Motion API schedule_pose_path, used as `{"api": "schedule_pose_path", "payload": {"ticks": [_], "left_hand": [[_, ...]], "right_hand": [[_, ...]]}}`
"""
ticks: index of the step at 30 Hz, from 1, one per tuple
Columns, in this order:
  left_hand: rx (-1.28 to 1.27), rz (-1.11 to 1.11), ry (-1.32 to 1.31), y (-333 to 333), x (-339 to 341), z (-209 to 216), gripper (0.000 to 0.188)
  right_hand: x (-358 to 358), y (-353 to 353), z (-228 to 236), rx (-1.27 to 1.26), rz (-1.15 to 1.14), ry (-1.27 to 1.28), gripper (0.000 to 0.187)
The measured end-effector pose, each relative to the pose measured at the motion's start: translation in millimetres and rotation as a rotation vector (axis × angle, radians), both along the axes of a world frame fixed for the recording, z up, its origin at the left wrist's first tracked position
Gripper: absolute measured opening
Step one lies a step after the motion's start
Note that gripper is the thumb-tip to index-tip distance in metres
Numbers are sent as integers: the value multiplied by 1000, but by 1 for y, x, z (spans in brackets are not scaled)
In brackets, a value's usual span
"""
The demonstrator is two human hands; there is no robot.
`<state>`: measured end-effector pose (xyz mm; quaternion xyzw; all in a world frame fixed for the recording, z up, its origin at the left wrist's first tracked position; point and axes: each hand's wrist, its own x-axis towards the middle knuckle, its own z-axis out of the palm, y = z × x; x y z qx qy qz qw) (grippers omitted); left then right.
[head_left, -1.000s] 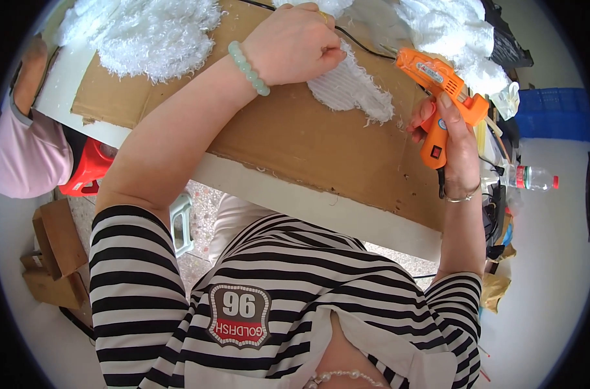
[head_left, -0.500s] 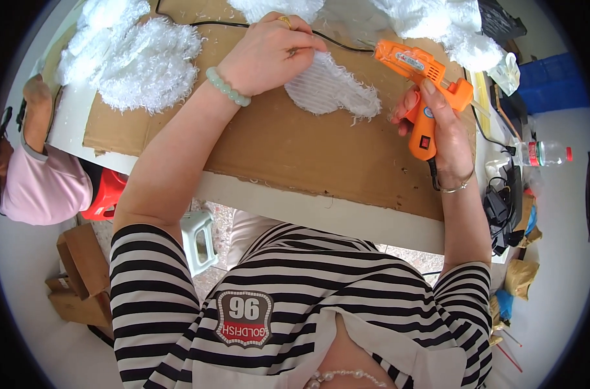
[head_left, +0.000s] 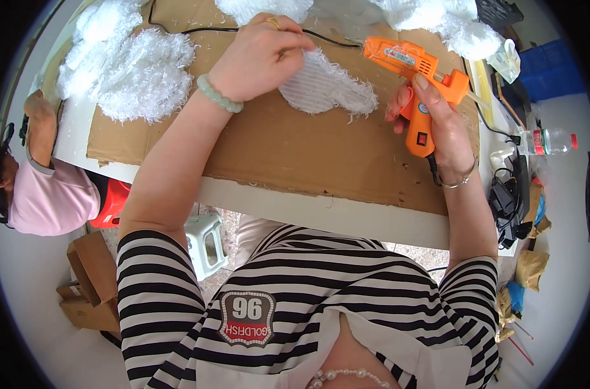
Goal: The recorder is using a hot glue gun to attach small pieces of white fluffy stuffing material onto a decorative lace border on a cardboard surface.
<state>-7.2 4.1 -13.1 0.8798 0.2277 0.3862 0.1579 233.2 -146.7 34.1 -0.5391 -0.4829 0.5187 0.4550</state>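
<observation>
My right hand [head_left: 437,120] is wrapped round the handle of an orange hot glue gun [head_left: 419,104], its nozzle pointing up and to the left above the cardboard. A stub of glue stick sticks out behind it. Fingers of my left hand [head_left: 262,58] pinch the upper left edge of a white, frayed, ribbed piece of fabric [head_left: 327,87]. That piece lies on the brown cardboard sheet [head_left: 295,159], tapering to the right toward the glue gun. The nozzle is apart from the fabric.
White shaggy fabric heaps [head_left: 145,74] lie at the far left, with more [head_left: 463,29] at the far right. A black cable [head_left: 210,29] crosses the back. At right are a plastic bottle [head_left: 551,141] and black adapters [head_left: 505,201]. Another person [head_left: 51,188] in pink sits at left.
The whole view has shifted slightly. My left hand still pinches the fabric piece, and my right hand still holds the glue gun; their positions over the cardboard look nearly the same.
</observation>
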Motion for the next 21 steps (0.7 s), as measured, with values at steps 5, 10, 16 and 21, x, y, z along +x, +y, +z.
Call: {"api": "schedule_pose_path", "payload": {"ticks": [5, 10, 16, 21], "left_hand": [[232, -23, 127, -3, 2, 5, 15], [-246, -56, -61, 1, -15, 23, 17], [-200, 213, 160, -3, -31, 22, 16], [-35, 181, 197, -8, -27, 11, 11]], "right_hand": [[0, -1, -1, 4, 17, -8, 39], [-2, -1, -1, 10, 29, -10, 39], [-18, 0, 9, -8, 75, -108, 34], [-33, 12, 19, -42, 175, -232, 27]]}}
